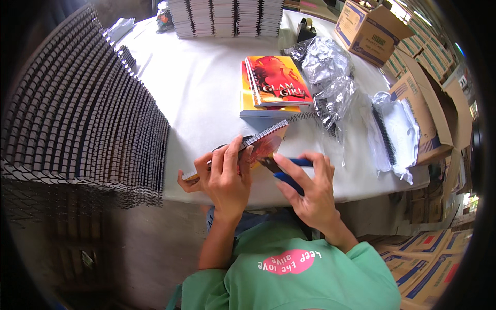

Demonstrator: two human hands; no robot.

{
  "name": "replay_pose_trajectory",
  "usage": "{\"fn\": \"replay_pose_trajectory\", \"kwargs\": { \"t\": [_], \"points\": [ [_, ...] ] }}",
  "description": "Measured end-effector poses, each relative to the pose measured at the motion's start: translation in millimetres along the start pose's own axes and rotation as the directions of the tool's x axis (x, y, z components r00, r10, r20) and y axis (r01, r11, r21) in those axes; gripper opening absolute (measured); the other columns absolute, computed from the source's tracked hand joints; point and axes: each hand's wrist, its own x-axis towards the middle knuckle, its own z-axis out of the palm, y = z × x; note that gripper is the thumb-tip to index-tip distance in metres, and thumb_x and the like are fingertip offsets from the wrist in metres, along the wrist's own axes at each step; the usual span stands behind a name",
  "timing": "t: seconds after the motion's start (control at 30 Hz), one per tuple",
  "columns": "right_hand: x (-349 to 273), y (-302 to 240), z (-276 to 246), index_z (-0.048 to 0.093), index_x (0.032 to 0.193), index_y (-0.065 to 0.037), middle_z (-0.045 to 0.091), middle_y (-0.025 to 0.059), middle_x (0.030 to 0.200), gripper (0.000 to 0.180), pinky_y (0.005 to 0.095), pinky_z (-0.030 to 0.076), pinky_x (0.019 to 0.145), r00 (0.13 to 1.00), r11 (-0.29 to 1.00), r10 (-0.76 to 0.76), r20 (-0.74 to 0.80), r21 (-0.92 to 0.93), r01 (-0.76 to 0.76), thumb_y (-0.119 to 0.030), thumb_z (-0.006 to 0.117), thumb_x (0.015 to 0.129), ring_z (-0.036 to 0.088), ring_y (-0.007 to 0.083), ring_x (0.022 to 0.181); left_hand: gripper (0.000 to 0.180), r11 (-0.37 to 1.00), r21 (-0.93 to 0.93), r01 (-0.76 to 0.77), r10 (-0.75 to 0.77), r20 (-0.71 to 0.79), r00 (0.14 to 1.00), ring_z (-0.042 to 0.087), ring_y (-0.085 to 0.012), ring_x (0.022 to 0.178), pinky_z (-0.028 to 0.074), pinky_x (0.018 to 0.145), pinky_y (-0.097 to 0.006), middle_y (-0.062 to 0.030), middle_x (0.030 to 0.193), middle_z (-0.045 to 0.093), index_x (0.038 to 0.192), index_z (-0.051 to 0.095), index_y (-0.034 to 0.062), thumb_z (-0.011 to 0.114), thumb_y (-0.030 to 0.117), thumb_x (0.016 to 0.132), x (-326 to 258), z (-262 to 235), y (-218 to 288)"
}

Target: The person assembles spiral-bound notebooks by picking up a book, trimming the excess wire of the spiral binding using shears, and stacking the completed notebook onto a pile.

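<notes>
While in left hand [226, 173], one notebook [272, 142]

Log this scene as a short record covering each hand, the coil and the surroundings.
Left hand: holds a spiral notebook, tilted up
Right hand: grips blue-handled pliers, handles spread
Coil: runs along the notebook's upper edge and sticks out past its right end
Beyond the hands: small pile of red-and-yellow notebooks
Left side: tall stacks of coil-bound books
Right side: crumpled clear plastic, open cardboard box
Surface: white table
</notes>
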Motion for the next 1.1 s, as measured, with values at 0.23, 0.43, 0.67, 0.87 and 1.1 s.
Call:
{"fn": "replay_pose_trajectory", "kwargs": {
  "t": [0.23,0.43,0.67,0.87,1.1],
  "points": [
    [15.1,-1.3,10.6,0.055,0.126,-0.026,0.047,0.0116,0.110,0.044,0.0480,0.030,0.091,0.997,0.978,-0.069,-0.027,-0.199,0.062,-0.035,0.062,0.083,0.045,0.0275,0.104,0.021,1.000,0.003,-0.001,0.002,-0.038,0.999,0.050,-0.0122,0.086,0.013,0.094,-0.052,0.0128,0.077,0.059,0.095,0.069,0.0245,0.072,0.027,0.074,-2.9,2.9,-0.9],
    [15.4,-3.0,8.1,0.055,0.125,-0.025,0.048,0.0118,0.109,0.043,0.0455,0.030,0.092,1.000,0.983,-0.028,0.003,-0.183,0.028,-0.035,0.062,0.083,0.044,0.0281,0.104,0.024,1.000,-0.025,0.009,-0.010,-0.060,0.998,0.049,-0.0124,0.086,0.013,0.095,-0.051,0.0128,0.074,0.058,0.096,0.069,0.0252,0.073,0.024,0.072,-6.0,6.3,-2.7],
    [19.1,-1.8,7.5,0.055,0.124,-0.025,0.050,0.0093,0.106,0.044,0.0425,0.035,0.087,0.998,0.983,-0.029,0.048,-0.181,0.038,-0.036,0.063,0.082,0.049,0.0257,0.098,0.025,1.000,0.018,0.004,-0.003,-0.060,0.998,0.049,-0.0124,0.087,0.013,0.095,-0.051,0.0128,0.072,0.056,0.096,0.069,0.0256,0.073,0.024,0.072,-5.4,5.2,0.2],
    [17.9,13.4,16.6,0.056,0.122,-0.015,0.058,0.0087,0.090,0.051,0.0348,0.047,0.066,0.997,0.999,-0.023,0.074,-0.044,0.026,-0.037,0.069,0.077,0.059,0.0259,0.077,0.023,1.000,0.009,-0.020,0.020,-0.046,0.999,0.050,-0.0162,0.090,0.014,0.095,-0.050,0.0066,0.073,0.054,0.095,0.068,0.0246,0.073,0.029,0.073,-3.4,4.7,-1.9],
    [45.6,60.3,-50.0,0.053,0.115,-0.002,0.061,0.0060,0.088,0.028,0.0200,0.043,0.065,0.844,0.977,0.162,-0.512,0.202,-0.065,-0.021,0.053,0.093,0.051,0.0071,0.070,0.029,0.951,-0.307,-0.042,0.091,0.146,0.985,0.046,-0.0188,0.083,0.027,0.083,-0.042,0.0020,0.070,0.043,0.085,0.070,0.0199,0.077,0.035,0.062,2.8,-1.9,-33.8]
  ]
}}
